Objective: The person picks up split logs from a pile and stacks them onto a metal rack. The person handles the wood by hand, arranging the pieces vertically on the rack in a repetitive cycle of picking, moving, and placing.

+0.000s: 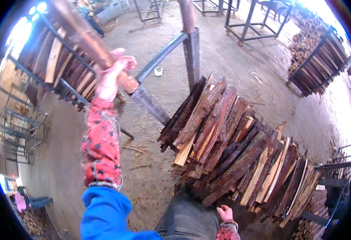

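My left hand is reached forward with its fingers wrapped round a thick wooden post. The lower end of that post meets a dark metal tube of a rack frame. A patterned red sleeve covers my left forearm. Beside my thigh, my right hand hangs low with its fingers curled, and I see nothing in it. Just beyond it lies a long pile of split, bark-covered wood slats, stacked side by side across the rack. Part of my right hand is hidden by its angle.
A second wooden post rises from the rack's far corner. Loaded racks of slats stand at the left and far right. A metal frame stands at the back. At lower left is another person. Wood scraps litter the floor.
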A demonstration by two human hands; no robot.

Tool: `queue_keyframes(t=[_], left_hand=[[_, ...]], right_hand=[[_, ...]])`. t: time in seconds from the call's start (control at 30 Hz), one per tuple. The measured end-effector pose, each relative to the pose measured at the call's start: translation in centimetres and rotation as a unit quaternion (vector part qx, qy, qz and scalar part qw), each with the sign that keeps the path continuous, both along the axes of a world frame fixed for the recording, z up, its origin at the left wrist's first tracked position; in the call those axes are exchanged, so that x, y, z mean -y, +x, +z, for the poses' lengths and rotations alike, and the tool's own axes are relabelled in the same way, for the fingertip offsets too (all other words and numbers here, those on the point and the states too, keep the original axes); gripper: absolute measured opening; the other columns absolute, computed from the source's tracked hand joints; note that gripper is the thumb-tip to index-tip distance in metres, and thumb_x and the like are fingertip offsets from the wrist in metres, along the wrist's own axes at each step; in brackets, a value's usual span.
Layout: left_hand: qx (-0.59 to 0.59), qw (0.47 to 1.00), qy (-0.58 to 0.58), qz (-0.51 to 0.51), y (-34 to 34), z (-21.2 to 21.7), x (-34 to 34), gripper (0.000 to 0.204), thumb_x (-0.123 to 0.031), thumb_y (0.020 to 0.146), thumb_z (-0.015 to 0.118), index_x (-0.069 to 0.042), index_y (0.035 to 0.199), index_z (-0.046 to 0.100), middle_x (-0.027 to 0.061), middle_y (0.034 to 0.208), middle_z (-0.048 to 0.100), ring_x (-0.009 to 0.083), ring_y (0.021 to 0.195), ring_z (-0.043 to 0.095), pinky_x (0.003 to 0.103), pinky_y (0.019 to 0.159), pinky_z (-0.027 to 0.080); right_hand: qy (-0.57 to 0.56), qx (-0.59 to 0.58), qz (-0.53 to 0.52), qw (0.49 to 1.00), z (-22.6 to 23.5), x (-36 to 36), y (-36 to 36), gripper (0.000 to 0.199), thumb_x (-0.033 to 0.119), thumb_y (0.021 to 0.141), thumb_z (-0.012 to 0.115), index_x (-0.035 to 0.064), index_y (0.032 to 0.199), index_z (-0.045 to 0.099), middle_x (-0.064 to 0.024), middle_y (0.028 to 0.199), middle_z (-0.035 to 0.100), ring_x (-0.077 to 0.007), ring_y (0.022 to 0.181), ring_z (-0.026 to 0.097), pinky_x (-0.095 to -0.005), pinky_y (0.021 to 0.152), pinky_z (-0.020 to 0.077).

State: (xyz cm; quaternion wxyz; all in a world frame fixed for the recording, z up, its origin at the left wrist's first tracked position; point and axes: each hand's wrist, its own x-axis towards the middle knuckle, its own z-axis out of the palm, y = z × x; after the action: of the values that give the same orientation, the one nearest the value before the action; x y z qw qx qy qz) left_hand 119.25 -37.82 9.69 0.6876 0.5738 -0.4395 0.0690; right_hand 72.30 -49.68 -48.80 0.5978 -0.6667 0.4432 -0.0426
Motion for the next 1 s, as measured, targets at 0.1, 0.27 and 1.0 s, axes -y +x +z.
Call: queue_keyframes(t=[0.1, 0.27, 1.0], left_hand=[[-0.064, 0.998, -0.014, 0.021, 0.7, -0.5, 0.5, 0.026, -0.007, 0.077, 0.072, 0.001, 0.099, 0.061, 0.0056, 0.077, 0.062, 0.0167, 0.066, 0.061, 0.029, 0.064, 0.049], [-0.065, 0.993, 0.023, 0.093, 2.0, -0.5, 0.2, 0.014, -0.012, 0.079, 0.068, -0.006, 0.09, 0.062, 0.0045, 0.067, 0.059, 0.0166, 0.059, 0.058, 0.029, 0.054, 0.047], [-0.12, 0.975, 0.07, 0.17, -1.3, -3.2, -9.9, 0.026, -0.018, 0.086, 0.061, 0.0, 0.104, 0.061, 0.0033, 0.075, 0.059, 0.0154, 0.076, 0.058, 0.032, 0.08, 0.047]], right_hand=[[0.112, 0.002, -0.025, 0.993, -2.5, -1.4, -3.2, 0.044, 0.02, 0.079, 0.07, -0.0066, 0.112, 0.058, -0.0094, 0.08, 0.065, -0.0146, 0.066, 0.061, -0.028, 0.057, 0.0503], [0.102, 0.039, -0.001, 0.994, -5.0, -4.2, -8.1, 0.045, 0.019, 0.079, 0.07, -0.0059, 0.115, 0.057, -0.0099, 0.083, 0.065, -0.0171, 0.066, 0.062, -0.0291, 0.058, 0.0513], [-0.015, 0.01, -0.105, 0.994, 7.7, 6.5, -21.3, 0.046, 0.027, 0.082, 0.068, -0.0037, 0.116, 0.059, -0.0159, 0.102, 0.067, -0.0228, 0.096, 0.064, -0.0329, 0.086, 0.049]])
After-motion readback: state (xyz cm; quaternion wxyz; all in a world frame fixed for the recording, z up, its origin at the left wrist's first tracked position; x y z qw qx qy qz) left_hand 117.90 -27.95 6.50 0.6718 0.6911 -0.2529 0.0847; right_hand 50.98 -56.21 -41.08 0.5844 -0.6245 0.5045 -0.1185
